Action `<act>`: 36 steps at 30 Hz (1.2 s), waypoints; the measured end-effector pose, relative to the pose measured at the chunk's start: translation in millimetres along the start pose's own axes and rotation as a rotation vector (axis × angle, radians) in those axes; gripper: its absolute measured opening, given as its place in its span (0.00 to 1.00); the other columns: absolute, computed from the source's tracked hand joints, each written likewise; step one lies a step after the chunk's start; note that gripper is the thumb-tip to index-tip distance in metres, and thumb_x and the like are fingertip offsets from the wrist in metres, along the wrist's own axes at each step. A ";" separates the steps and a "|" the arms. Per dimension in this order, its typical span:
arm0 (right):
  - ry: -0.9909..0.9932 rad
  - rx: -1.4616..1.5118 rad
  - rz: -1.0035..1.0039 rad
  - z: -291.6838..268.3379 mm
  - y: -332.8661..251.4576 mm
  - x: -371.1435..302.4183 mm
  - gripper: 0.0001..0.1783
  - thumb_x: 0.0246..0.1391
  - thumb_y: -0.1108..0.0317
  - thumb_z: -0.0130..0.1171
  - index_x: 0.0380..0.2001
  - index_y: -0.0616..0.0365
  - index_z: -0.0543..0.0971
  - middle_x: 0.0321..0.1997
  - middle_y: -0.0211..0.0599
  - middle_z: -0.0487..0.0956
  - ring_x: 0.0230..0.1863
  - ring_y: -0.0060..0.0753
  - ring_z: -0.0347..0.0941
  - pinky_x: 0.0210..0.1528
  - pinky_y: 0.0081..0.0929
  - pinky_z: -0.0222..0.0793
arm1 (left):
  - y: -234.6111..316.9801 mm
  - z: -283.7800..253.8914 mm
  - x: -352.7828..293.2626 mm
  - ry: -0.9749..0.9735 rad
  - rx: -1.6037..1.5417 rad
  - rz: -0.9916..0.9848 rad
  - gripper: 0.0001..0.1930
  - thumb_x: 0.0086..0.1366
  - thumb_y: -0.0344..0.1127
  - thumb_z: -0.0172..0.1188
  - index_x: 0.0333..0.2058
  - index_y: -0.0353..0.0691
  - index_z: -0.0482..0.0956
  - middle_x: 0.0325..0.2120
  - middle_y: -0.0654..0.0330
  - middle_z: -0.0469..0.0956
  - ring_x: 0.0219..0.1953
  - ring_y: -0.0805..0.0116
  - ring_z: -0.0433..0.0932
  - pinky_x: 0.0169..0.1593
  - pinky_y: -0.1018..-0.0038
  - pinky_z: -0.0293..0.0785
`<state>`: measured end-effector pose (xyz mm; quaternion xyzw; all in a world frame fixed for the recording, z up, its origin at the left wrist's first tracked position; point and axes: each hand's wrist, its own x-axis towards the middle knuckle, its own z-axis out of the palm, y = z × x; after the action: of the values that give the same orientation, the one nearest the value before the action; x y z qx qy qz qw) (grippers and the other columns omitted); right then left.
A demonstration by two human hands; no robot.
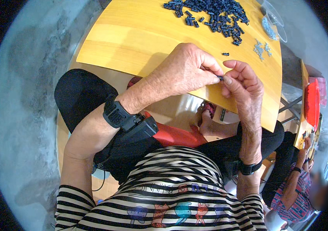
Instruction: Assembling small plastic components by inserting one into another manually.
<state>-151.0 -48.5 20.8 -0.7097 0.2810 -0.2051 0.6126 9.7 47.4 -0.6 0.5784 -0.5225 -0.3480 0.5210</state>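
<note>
Over the near edge of the yellow wooden table (121, 38), my two hands meet at one small black plastic piece (220, 77). The thumb and forefinger of my left hand (185, 69) pinch its left end. From the other side, the thumb and fingertips of my right hand (245, 82) close on it too. Most of the piece is hidden by the fingertips. A single black part (225, 54) lies on the table just beyond them. Farther back spreads a big pile of similar black parts (225, 15).
Small silvery screws (262, 49) lie loose at the table's right. Behind them a clear plastic tub (273, 23) holds more. At the far right another person (293, 192) works at a second table, beside a red basin (312, 104). My knees are under the near edge.
</note>
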 end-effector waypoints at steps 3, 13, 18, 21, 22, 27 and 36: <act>0.007 -0.067 -0.015 0.9 -5.3 -0.3 0.14 0.53 0.78 0.55 0.45 0.60 0.73 0.26 0.26 0.74 0.24 0.13 0.67 0.27 0.11 0.63 | 1.2 0.5 -0.8 0.006 0.004 -0.006 0.07 0.52 0.28 0.62 0.32 0.35 0.82 0.23 0.61 0.81 0.27 0.78 0.77 0.33 0.80 0.73; -0.031 -0.163 0.026 -1.8 -6.7 5.4 0.15 0.51 0.76 0.56 0.44 0.59 0.74 0.26 0.26 0.74 0.23 0.13 0.66 0.26 0.12 0.62 | -3.9 6.4 0.5 0.004 -0.087 -0.076 0.07 0.54 0.26 0.62 0.33 0.33 0.82 0.23 0.61 0.80 0.25 0.78 0.76 0.29 0.81 0.73; -0.061 0.068 0.087 -9.9 -1.1 6.5 0.13 0.52 0.72 0.57 0.42 0.60 0.74 0.26 0.25 0.75 0.24 0.13 0.67 0.27 0.12 0.63 | -0.2 7.2 -1.4 0.008 -0.248 -0.124 0.07 0.54 0.26 0.62 0.33 0.34 0.82 0.22 0.62 0.80 0.24 0.79 0.76 0.27 0.83 0.72; -0.089 0.187 0.141 -12.0 -2.0 4.5 0.13 0.53 0.70 0.57 0.42 0.61 0.74 0.27 0.26 0.76 0.24 0.13 0.68 0.27 0.12 0.64 | 1.4 8.3 -1.6 0.015 -0.295 -0.116 0.07 0.54 0.25 0.62 0.33 0.34 0.82 0.22 0.63 0.79 0.23 0.80 0.75 0.26 0.84 0.71; -0.090 0.186 0.140 -11.8 -2.4 4.8 0.13 0.53 0.70 0.57 0.42 0.61 0.74 0.27 0.26 0.76 0.24 0.13 0.68 0.27 0.12 0.64 | 1.6 8.4 -1.7 0.026 -0.310 -0.121 0.07 0.54 0.25 0.62 0.33 0.34 0.82 0.21 0.62 0.79 0.23 0.80 0.75 0.25 0.84 0.71; -0.128 0.256 0.160 -12.0 -0.3 5.3 0.12 0.54 0.70 0.56 0.42 0.62 0.75 0.28 0.26 0.77 0.24 0.13 0.69 0.27 0.11 0.64 | -1.9 10.1 -1.6 0.027 -0.358 -0.095 0.07 0.54 0.25 0.62 0.33 0.34 0.82 0.21 0.63 0.79 0.23 0.81 0.75 0.24 0.85 0.70; -0.131 0.321 0.148 -11.3 -0.3 5.1 0.13 0.52 0.69 0.59 0.41 0.61 0.76 0.28 0.25 0.77 0.24 0.14 0.69 0.27 0.11 0.64 | 6.8 9.7 -5.1 0.032 -0.399 -0.092 0.07 0.54 0.25 0.63 0.33 0.34 0.82 0.22 0.61 0.80 0.23 0.79 0.76 0.25 0.84 0.72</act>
<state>-154.3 -60.3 22.7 -0.5920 0.2555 -0.1551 0.7484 -2.2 50.6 3.2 0.4924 -0.4078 -0.4590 0.6169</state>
